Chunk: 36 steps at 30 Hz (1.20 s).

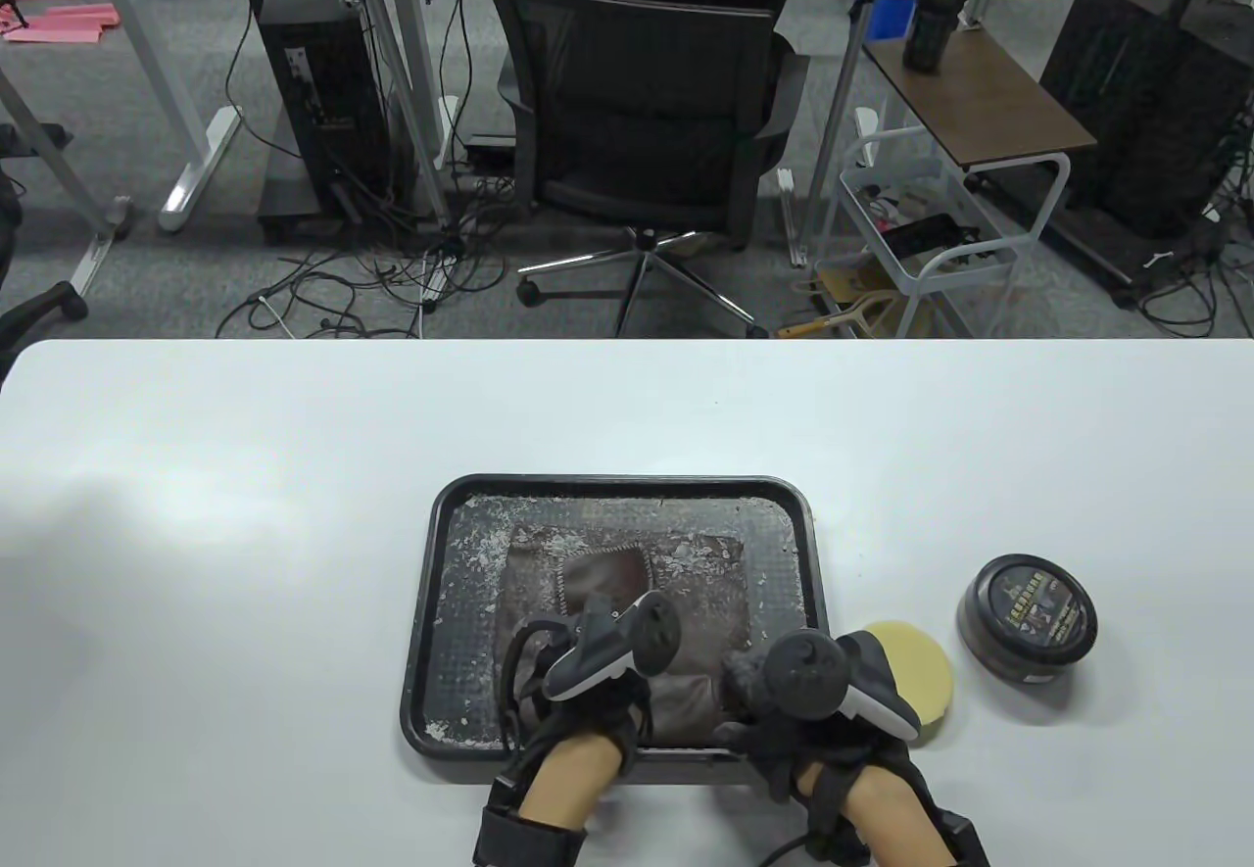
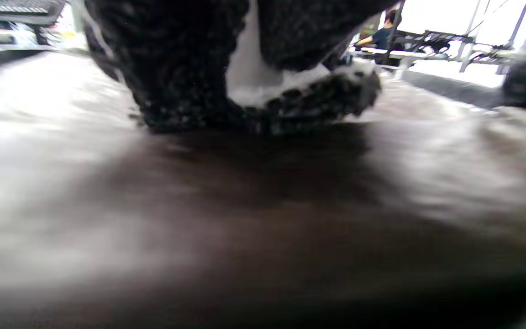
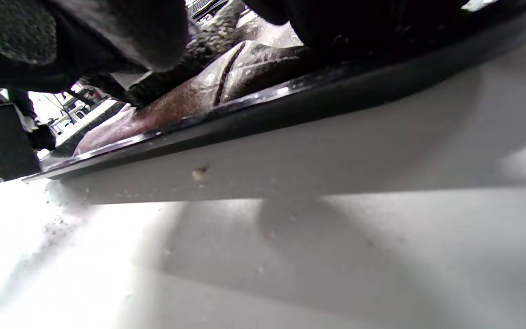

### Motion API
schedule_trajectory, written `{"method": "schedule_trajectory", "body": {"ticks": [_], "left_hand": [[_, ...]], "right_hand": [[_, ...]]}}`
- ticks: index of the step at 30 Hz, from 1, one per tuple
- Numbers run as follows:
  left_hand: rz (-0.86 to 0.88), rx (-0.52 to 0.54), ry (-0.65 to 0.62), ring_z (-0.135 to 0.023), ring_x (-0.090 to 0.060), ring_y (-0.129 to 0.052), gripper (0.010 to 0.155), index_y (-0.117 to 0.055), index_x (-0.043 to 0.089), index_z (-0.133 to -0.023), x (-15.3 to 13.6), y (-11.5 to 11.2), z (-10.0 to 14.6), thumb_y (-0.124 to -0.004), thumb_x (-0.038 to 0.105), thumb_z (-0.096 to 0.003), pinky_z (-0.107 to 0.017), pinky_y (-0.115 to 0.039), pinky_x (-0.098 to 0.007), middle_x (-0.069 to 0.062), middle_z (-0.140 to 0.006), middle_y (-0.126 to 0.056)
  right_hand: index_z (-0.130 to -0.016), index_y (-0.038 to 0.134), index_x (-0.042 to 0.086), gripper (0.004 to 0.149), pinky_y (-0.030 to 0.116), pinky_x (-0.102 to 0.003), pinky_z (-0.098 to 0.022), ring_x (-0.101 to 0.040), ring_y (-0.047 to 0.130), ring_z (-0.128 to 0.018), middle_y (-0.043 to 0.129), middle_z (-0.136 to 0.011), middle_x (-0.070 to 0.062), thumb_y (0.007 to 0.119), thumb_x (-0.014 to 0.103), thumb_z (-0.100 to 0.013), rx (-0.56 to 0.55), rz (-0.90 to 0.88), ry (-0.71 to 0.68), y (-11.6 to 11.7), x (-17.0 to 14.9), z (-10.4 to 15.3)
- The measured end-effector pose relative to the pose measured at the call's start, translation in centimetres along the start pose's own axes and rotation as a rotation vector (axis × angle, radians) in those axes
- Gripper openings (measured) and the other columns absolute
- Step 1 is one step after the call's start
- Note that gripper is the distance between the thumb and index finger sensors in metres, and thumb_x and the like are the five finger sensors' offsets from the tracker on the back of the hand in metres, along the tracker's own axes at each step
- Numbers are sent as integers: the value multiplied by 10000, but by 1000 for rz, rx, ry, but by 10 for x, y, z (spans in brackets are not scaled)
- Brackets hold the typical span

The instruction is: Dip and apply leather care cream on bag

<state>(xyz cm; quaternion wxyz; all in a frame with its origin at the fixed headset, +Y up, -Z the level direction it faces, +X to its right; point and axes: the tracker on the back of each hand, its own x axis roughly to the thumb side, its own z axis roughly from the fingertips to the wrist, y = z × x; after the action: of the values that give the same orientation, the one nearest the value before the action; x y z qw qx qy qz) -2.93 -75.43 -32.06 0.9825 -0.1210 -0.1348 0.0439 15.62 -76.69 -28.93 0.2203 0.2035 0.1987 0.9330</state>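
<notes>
On the table (image 1: 245,514) a tray (image 1: 446,534) holds the bag (image 1: 627,583); sponge (image 1: 921,676) and tin (image 1: 1027,617) lie right. Left hand (image 1: 598,671) presses the bag, right hand (image 1: 813,691) beside it; neither grip's state is discernible.

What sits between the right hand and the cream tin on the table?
In the table view, a round yellow sponge pad lies on the table between the right hand and the cream tin, partly covered by the hand.
</notes>
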Motion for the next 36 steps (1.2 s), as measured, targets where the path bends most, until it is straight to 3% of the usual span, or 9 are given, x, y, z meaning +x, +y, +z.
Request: {"method": "schedule_trajectory", "body": {"ticks": [5,12,18,28,36], "left_hand": [[-8,34,-58,-580,-399,-926,499,-851,114,-918,30,-3,-8,-792,181,-427,-413,-835,-443,-163,-794,-874],[123,57,-175,-595,-397,-919,494,-864,130,-916,51,-5,-12,-794,182,-429,-427,-824,-445,-143,-808,-880],[180,57,-256,-627,-390,-912,491,-867,164,-921,49,-5,-11,-781,186,-438,-460,-810,-445,-118,-830,-873],[132,96,-409,-643,-391,-909,492,-868,157,-922,46,-4,2,-776,176,-439,-473,-798,-456,-117,-838,-871],[149,145,-396,-666,-385,-897,489,-861,170,-931,42,-1,5,-770,174,-451,-488,-784,-462,-110,-856,-858]], "right_hand": [[-1011,337,-74,752,574,-624,-599,-495,582,-900,614,-1019,-298,743,231,-456,-14,-46,18,-2,-6,0],[-985,254,-105,754,569,-602,-605,-464,594,-905,627,-1011,-281,707,171,-448,-29,-91,41,-4,-11,-1],[-951,127,-120,803,590,-582,-596,-443,634,-889,664,-960,-265,686,180,-459,-74,-131,66,-5,-15,0],[-942,115,-114,800,574,-584,-606,-427,611,-906,647,-973,-235,681,172,-455,-45,-73,84,-3,-12,0],[-944,114,-105,799,567,-580,-607,-417,605,-910,641,-989,-223,681,175,-456,-41,-85,89,-4,-12,1]]}}
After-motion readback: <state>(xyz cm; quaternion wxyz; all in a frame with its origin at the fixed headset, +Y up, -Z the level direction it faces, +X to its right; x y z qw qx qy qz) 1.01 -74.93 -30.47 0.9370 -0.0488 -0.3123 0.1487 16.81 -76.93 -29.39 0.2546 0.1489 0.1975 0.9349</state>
